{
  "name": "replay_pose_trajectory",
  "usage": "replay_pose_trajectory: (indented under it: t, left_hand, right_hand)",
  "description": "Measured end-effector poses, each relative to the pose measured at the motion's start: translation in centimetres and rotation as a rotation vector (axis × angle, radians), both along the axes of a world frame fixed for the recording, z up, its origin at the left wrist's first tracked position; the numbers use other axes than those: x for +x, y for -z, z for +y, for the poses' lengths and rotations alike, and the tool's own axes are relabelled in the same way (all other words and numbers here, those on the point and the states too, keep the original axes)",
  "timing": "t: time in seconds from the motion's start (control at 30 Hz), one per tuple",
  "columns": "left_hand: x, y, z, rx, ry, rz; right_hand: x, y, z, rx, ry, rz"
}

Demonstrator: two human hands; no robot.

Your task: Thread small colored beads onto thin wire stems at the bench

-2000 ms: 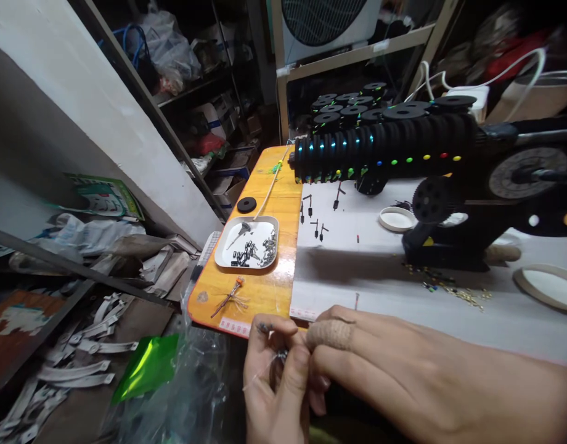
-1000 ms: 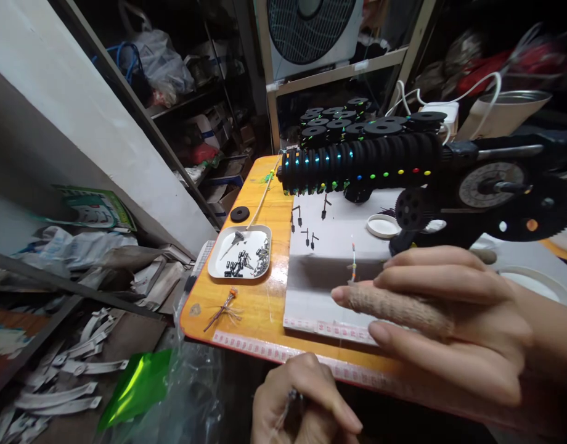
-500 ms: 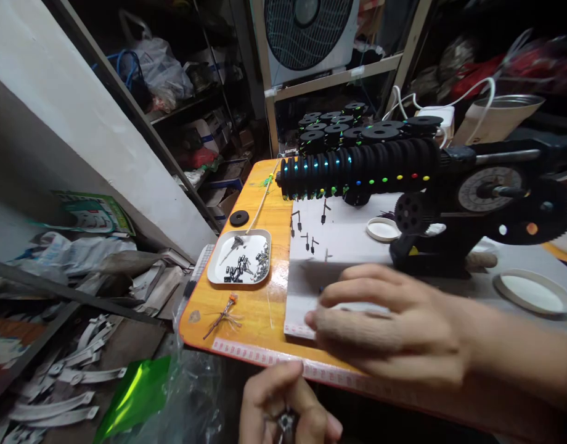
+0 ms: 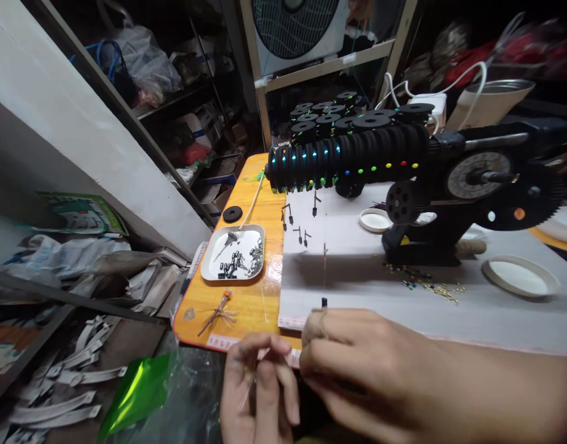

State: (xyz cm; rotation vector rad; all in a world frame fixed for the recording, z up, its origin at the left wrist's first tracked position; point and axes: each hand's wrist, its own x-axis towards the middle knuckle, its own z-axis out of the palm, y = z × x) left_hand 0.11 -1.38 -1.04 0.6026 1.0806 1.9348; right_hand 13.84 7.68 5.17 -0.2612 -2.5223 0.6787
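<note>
My left hand (image 4: 260, 391) is at the table's front edge, palm up with fingers curled and the thumb bent inward. What lies in them is too small to tell. Close beside it, my right hand (image 4: 357, 370) points its fingertips toward the left hand, fingers closed and tips hidden. Just beyond my right hand, a small dark cylinder (image 4: 324, 303) rests on the white board (image 4: 302, 296). Farther back on the board lie several small dark pieces with stems (image 4: 315, 209) and a thin orange-tipped piece (image 4: 325, 250).
A white tray (image 4: 253, 233) of small metal and black parts stands left, near a black disc (image 4: 232, 214) and a wire bundle (image 4: 219, 313). A black geared machine with a ribbed roller (image 4: 380, 145) overhangs the board. Small beads (image 4: 438, 290) and shallow lids (image 4: 519, 275) lie right.
My right hand has drawn down toward me, closer to my left hand. My left hand has risen and shifted left; the small silvery thing in it no longer shows. The view has shifted slightly.
</note>
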Motion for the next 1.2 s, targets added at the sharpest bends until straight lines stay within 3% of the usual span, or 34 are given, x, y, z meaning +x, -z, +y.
replay_pose_trajectory:
  t: [0.17,0.4,0.63,0.83,1.2]
  left_hand:
    - [0.8,0.8,0.8,-0.161,0.191,-0.198]
    - [1.7,0.1,0.7,-0.168,0.216,-0.242]
    - [1.5,0.1,0.5,-0.124,0.100,-0.224]
    - [1.4,0.2,0.2,-0.113,0.139,-0.213]
    - [1.3,0.5,0.2,-0.182,0.166,-0.184]
  right_hand:
    - [-0.3,0.6,0.9,-0.310,0.164,0.165]
    - [-0.6,0.9,1.5,-0.457,0.174,0.208]
    - [-0.5,1.0,1.7,-0.305,0.184,0.145]
    - [-0.1,1.5,1.7,-0.067,0.130,0.127]
    - [0.0,1.6,1.6,-0.117,0.116,0.154]
